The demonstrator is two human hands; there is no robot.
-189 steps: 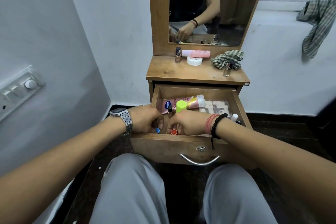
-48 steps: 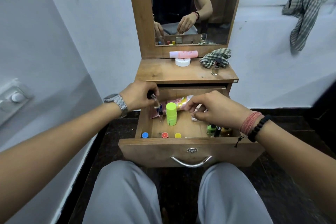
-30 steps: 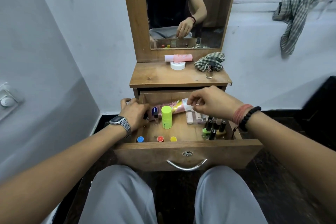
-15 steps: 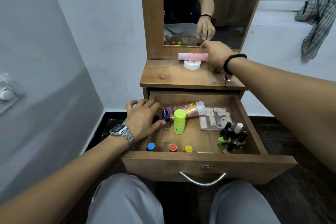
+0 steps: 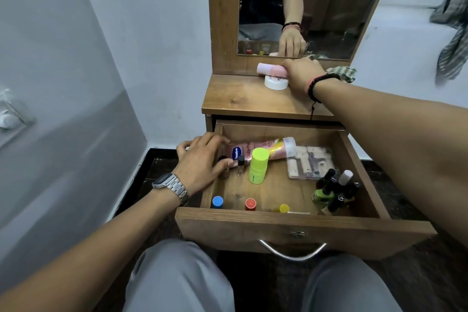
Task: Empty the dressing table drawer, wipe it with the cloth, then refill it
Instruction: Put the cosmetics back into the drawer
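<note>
The wooden drawer stands pulled out. Inside lie a pink Vaseline tube, an upright green stick, a small glass bottle, a clear packet, several nail polish bottles and blue, red and yellow caps. My left hand rests on the drawer's left wall, fingers relaxed, thumb by the small bottle. My right hand grips the right end of a pink tube on the table top. The checked cloth lies behind that hand.
A white round jar sits on the table top in front of the pink tube. The mirror rises behind. Another checked cloth hangs at the far right. A wall switch is at the left. My knees are under the drawer front.
My right hand left the drawer, reached up to the table top and took hold of the pink tube. My left hand set a small bottle down and now rests on the drawer's left wall.
</note>
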